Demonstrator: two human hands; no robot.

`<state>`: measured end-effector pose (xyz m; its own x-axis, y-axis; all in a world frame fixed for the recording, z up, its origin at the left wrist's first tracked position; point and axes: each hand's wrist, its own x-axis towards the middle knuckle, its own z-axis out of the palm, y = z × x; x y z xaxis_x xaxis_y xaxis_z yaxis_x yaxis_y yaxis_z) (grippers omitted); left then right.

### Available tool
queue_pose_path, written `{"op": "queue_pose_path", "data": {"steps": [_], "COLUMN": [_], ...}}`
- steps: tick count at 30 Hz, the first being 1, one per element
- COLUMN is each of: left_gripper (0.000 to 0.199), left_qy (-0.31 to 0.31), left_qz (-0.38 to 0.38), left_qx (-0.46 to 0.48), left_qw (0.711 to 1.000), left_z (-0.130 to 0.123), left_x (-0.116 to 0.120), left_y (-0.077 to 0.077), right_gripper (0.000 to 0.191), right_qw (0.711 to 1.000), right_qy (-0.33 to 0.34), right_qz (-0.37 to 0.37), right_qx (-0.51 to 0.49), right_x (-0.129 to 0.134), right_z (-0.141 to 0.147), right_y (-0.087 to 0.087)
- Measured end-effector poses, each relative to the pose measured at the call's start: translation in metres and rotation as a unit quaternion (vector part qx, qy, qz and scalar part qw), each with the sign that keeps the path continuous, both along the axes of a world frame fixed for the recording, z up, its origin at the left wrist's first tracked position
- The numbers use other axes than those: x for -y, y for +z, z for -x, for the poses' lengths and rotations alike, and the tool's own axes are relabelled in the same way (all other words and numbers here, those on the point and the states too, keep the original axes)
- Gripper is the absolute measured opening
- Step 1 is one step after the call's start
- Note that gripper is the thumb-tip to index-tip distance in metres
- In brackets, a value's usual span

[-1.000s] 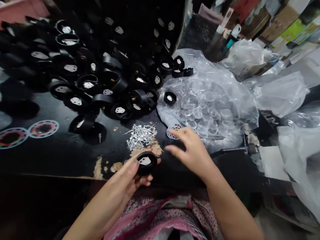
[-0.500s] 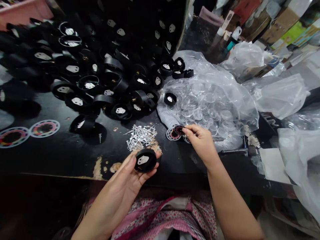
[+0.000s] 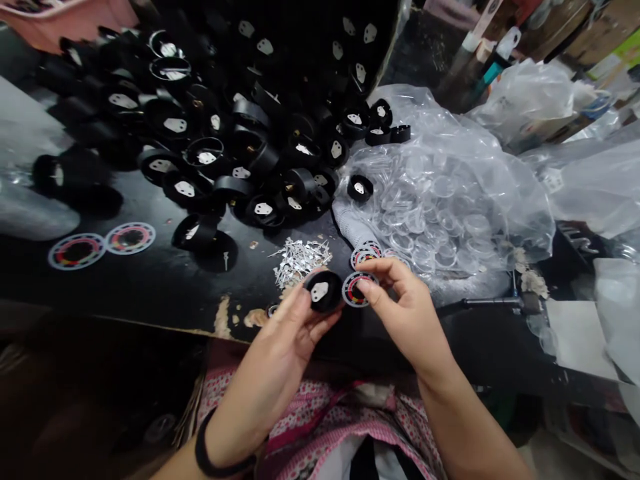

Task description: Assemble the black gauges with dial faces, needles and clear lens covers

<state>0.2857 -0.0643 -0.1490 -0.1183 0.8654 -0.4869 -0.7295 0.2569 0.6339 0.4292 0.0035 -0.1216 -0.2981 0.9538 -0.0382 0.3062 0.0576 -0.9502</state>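
My left hand is closed around a round black gauge housing, its open side turned up and a whitish plate inside. Between thumb and fingers, my right hand pinches a printed dial disc with a grey rim and red and yellow markings. Disc and housing are close together, side by side. Behind the right fingers, more dial discs rest against the end of a long roll of stacked discs. A pile of small silvery pointers lies just beyond the housing.
Many black housings are heaped at the back left. Two larger dial discs lie at the left. A plastic bag of clear round covers is at the right, near a dark-handled tool and a white card.
My right hand has drawn a dial disc away from the others and toward the housing. My left hand has shifted right and slightly up with the housing. The camera view has also shifted.
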Motion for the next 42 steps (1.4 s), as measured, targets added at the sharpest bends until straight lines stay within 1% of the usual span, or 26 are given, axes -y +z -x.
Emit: {"op": "queue_pose_path", "data": {"steps": [3, 5, 6, 7, 9, 11, 13, 16, 19, 22, 24, 27, 30, 34, 39, 42], "left_gripper": [0.023, 0.026, 0.028, 0.030, 0.033, 0.035, 0.036, 0.035, 0.031, 0.028, 0.027, 0.028, 0.029, 0.029, 0.030, 0.030], "left_qy": [-0.014, -0.014, -0.017, -0.024, -0.039, -0.056, -0.075, -0.088, -0.077, -0.059, -0.060, -0.079, -0.097, -0.126, -0.135, -0.137], "left_qz": [0.007, 0.007, 0.002, -0.006, -0.025, -0.035, -0.037, -0.041, -0.047, -0.049, -0.046, -0.035, -0.030, -0.039, -0.043, -0.050], "left_qx": [-0.004, -0.037, -0.062, -0.087, -0.126, -0.139, -0.142, -0.133, -0.110, -0.099, -0.103, -0.133, -0.140, -0.128, -0.111, -0.146], "left_qw": [1.000, 0.999, 0.998, 0.996, 0.991, 0.988, 0.986, 0.986, 0.990, 0.992, 0.992, 0.987, 0.985, 0.983, 0.984, 0.979], "left_z": [-0.007, -0.009, -0.009, -0.008, -0.004, 0.000, 0.003, 0.005, 0.003, 0.000, -0.001, 0.000, 0.003, 0.006, 0.007, 0.006], "left_x": [0.003, 0.006, 0.007, 0.009, 0.011, 0.012, 0.013, 0.012, 0.013, 0.013, 0.013, 0.011, 0.010, 0.009, 0.011, 0.011], "left_y": [0.000, -0.003, -0.005, -0.008, -0.014, -0.019, -0.020, -0.017, -0.015, -0.017, -0.019, -0.020, -0.019, -0.017, -0.019, -0.017], "right_gripper": [0.009, 0.004, 0.003, 0.005, 0.009, 0.012, 0.015, 0.017, 0.017, 0.018, 0.020, 0.019, 0.018, 0.017, 0.018, 0.017], "right_qw": [0.998, 0.997, 0.998, 0.998, 0.999, 0.995, 0.990, 0.987, 0.985, 0.981, 0.981, 0.988, 0.987, 0.984, 0.981, 0.982], "right_qy": [0.005, 0.002, 0.001, 0.002, 0.015, 0.037, 0.050, 0.052, 0.048, 0.049, 0.044, 0.035, 0.059, 0.077, 0.104, 0.112], "right_qz": [-0.047, -0.058, -0.052, -0.036, 0.024, 0.092, 0.133, 0.151, 0.165, 0.180, 0.181, 0.152, 0.145, 0.158, 0.163, 0.149], "right_qx": [0.039, 0.045, 0.048, 0.051, 0.037, -0.001, -0.028, -0.030, -0.031, -0.055, -0.062, -0.017, 0.022, 0.025, 0.026, 0.040], "right_x": [0.007, 0.009, 0.009, 0.009, 0.006, 0.003, 0.000, -0.002, -0.002, -0.001, -0.001, -0.001, -0.001, -0.004, -0.008, -0.010], "right_z": [0.009, 0.013, 0.013, 0.013, 0.011, 0.008, 0.006, 0.005, 0.004, 0.003, 0.002, 0.000, -0.003, -0.006, -0.009, -0.009], "right_y": [0.004, 0.005, 0.004, 0.004, 0.003, 0.004, 0.007, 0.011, 0.011, 0.008, 0.006, 0.005, 0.007, 0.008, 0.009, 0.010]}}
